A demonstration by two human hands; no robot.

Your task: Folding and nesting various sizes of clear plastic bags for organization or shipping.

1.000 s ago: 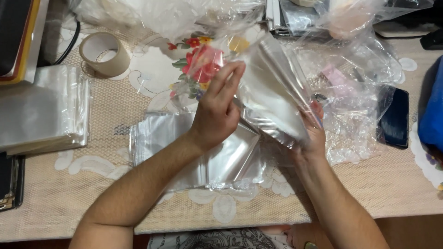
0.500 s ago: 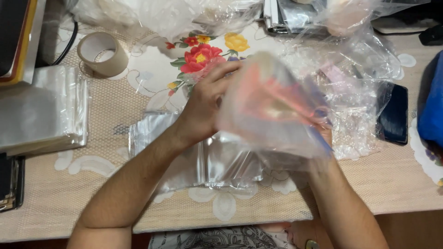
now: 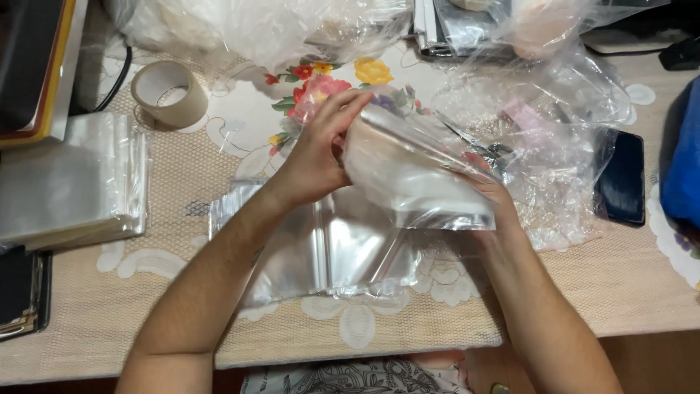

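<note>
Both hands hold one clear plastic bag (image 3: 415, 175) above the table: the left hand (image 3: 317, 157) pinches its upper edge with closed fingers, and the right hand (image 3: 496, 201) cups it from beneath. Under it lies a pile of flat clear bags (image 3: 328, 248) on a lace tablecloth (image 3: 168, 219), with a tape roll (image 3: 169, 91) well to the left.

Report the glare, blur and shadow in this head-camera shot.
Head view: sharp overall, no motion blur on the left hand or right hand; bright glare streaks cross the clear plastic bag held between them and the flat stack of clear bags on the table; the pile of transparent sleeves at left shines softly; corners fall into dark shadow; the roll of beige tape is evenly lit.
</note>
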